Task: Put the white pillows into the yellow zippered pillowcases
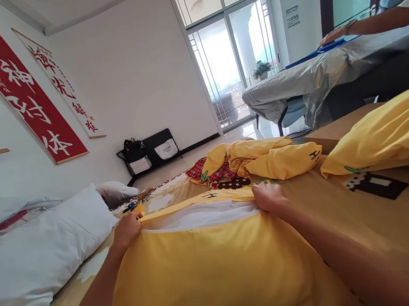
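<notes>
A yellow pillowcase [216, 271] fills the middle foreground, with a white pillow [203, 215] showing through its open far end. At the left corner of that opening, my left hand [128, 228] is closed on the fabric edge. My right hand [270, 197] grips the opening's right corner in the same way. Between the two hands the far edge is stretched nearly straight, while the near edge sags and bares the pillow. The pillow's lower part is hidden inside the case.
White pillows [42, 258] lie at left on the tan patterned bedsheet [392, 242]. Crumpled yellow cloth [267, 155] lies beyond my hands, and more yellow fabric [397, 134] rests at right by a cardboard box [340, 122]. Another person's arm [374, 22] reaches over a covered table [295, 83].
</notes>
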`<state>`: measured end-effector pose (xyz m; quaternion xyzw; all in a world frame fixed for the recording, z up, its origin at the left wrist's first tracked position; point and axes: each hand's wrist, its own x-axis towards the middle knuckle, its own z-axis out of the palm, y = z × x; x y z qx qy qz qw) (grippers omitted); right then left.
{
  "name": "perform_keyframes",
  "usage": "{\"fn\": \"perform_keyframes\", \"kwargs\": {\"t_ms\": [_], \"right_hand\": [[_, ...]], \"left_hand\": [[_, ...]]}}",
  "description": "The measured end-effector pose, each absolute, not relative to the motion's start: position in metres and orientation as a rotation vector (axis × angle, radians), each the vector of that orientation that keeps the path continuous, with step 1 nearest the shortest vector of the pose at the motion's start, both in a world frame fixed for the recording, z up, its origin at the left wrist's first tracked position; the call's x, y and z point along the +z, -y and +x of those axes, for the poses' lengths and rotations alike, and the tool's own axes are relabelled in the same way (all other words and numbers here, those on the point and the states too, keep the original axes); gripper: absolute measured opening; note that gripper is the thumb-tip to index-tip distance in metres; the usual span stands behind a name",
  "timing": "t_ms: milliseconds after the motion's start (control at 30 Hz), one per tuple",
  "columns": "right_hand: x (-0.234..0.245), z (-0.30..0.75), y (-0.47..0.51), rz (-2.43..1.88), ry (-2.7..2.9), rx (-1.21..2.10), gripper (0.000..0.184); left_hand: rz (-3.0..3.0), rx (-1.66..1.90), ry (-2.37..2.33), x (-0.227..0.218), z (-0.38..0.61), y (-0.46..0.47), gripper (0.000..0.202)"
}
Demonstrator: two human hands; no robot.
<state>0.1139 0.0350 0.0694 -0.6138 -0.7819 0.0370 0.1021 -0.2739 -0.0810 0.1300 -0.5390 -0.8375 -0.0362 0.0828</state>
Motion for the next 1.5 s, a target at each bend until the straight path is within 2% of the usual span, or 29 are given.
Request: {"fn": "perform_keyframes", "kwargs": {"t_ms": [200,333,500,567,667,800,933,1033,1133,1200,1300,1400,1500], "right_hand": [[0.127,0.133,-0.01,-1.771,2.046,-0.199,0.034],[0.127,0.121,-0.002,-1.591,1.875,-0.564,0.035],[0.098,0.104,-0.013,-1.61,2.178,-0.36,0.036],[0.095,0.104,-0.015,-1.559,2.094,-0.431,0.036],[0.098,0.103,-0.01,-1.431,2.057,-0.551,0.039],[0.106,0.105,-0.002,-1.434,2.203,-0.436,0.036],[0.113,0.104,0.005,-1.436,1.976,-0.503,0.041],[0.106,0.095,0.006,-1.418,2.201,-0.341,0.039],[0.1,0.092,0.005,-1.454,2.394,-0.166,0.035],[0.106,0.095,0.007,-1.486,2.318,-0.22,0.04],[0.12,0.099,0.015,-1.45,2.104,-0.395,0.046],[0.118,0.089,0.016,-1.426,2.19,-0.365,0.041],[0.104,0.074,0.011,-1.444,2.412,-0.203,0.033]], "left_hand": [[-1.538,-0.605,2.102,0.179,-0.266,0.124,0.038],[-1.514,-0.803,1.814,0.2,-0.266,0.151,0.039],[-1.584,-0.546,1.729,0.196,-0.264,0.164,0.035],[-1.608,-0.491,1.769,0.189,-0.266,0.166,0.035],[-1.535,-0.631,1.832,0.18,-0.272,0.171,0.037],[-1.515,-0.639,1.839,0.18,-0.277,0.175,0.036],[-1.491,-0.69,1.824,0.183,-0.284,0.176,0.032],[-1.492,-0.801,1.881,0.177,-0.291,0.171,0.034],[-1.608,-0.67,1.956,0.167,-0.297,0.165,0.029],[-1.636,-0.605,1.979,0.162,-0.302,0.164,0.027],[-1.553,-0.745,2.002,0.162,-0.312,0.168,0.026],[-1.485,-0.872,2.015,0.159,-0.322,0.172,0.032],[-1.626,-0.755,2.037,0.147,-0.327,0.171,0.031]]}}
